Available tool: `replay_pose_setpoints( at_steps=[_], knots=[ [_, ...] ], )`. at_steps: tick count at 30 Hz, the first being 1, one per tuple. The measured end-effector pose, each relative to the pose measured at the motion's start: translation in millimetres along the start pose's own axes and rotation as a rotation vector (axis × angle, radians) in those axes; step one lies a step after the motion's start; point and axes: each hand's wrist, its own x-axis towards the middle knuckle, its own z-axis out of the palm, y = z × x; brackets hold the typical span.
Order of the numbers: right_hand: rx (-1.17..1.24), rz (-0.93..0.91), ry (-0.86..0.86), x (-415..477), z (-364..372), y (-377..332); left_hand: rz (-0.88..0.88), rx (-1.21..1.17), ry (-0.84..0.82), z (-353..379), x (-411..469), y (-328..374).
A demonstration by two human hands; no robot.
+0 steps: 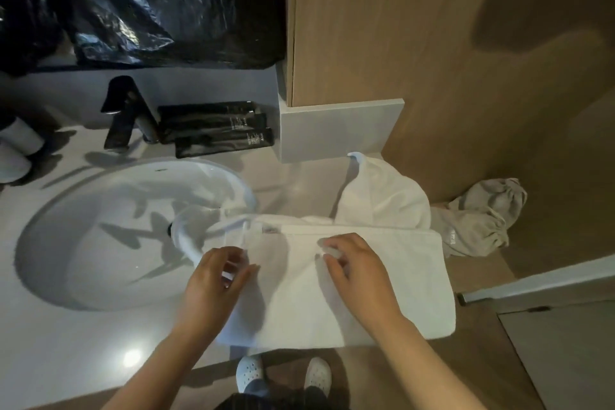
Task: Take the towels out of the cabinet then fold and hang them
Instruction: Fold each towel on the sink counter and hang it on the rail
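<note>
**White towel (366, 286) gripped by both hands on bathroom counter**

A person's left hand (216, 280) curls its fingers and thumb around the white towel's left edge, just beside the rim of the sink basin (100, 230). The right hand (354, 265) pinches a ridge of cloth near the towel's far middle; its fingertips are blurred. The towel lies folded into a broad rectangle across the pale countertop (66, 359), its near edge reaching the counter's front. A loose end at the left drapes over the basin's rim.

Just behind the folded piece, a second white towel (382, 200) sits crumpled in a heap and touches its far edge. To the right of that heap lies a bunched grey cloth (479, 220), against the wood-panelled wall (416, 27).

Farther back, a black faucet (128, 113) stands behind the basin, with a row of black toiletry tubes (216, 128) lying just beside it. Black plastic sheeting (133, 0) hangs above the backsplash. Below the counter's front edge, the person's white clogs (249, 373) show on the floor.
</note>
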Motion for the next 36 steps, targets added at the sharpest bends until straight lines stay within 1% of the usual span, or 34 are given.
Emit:
replay_pose_setpoints(
  at_steps=[3, 7, 12, 17, 19, 23, 25, 28, 30, 33, 36],
  knots=[
    [-0.039, -0.052, -0.032, 10, 12, -14, -0.053, -0.018, 0.004, -1, -4, -4],
    [-0.109, -0.085, -0.099, 28, 26, -34, -0.09, -0.033, -0.033, -5, -9, -9],
    [-0.224, -0.059, -0.207, 46, 41, -52, -0.221, -0.126, -0.069, -5, -10, -12],
    [-0.313, -0.027, -0.251, 56, 49, -57, -0.197, -0.115, -0.107, -5, -13, -17],
    [-0.318, -0.015, -0.22, 61, 50, -57, -0.192, -0.112, -0.135, -5, -14, -21],
    [-0.261, 0.039, -0.074, 71, 48, -54, -0.202, -0.173, -0.186, -4, -16, -28],
    [-0.274, 0.072, -0.063, 75, 51, -53, -0.215, -0.185, -0.213, -4, -17, -30],
    [-0.317, 0.108, -0.085, 79, 61, -51, -0.179, -0.127, -0.263, -2, -18, -32],
    [-0.33, 0.104, -0.083, 79, 67, -49, -0.171, -0.11, -0.239, 0, -19, -30],
    [-0.284, 0.058, -0.038, 75, 68, -46, -0.193, -0.115, -0.203, 2, -20, -27],
    [-0.219, 0.004, -0.017, 70, 65, -43, -0.249, -0.205, -0.209, 2, -21, -28]
  ],
)
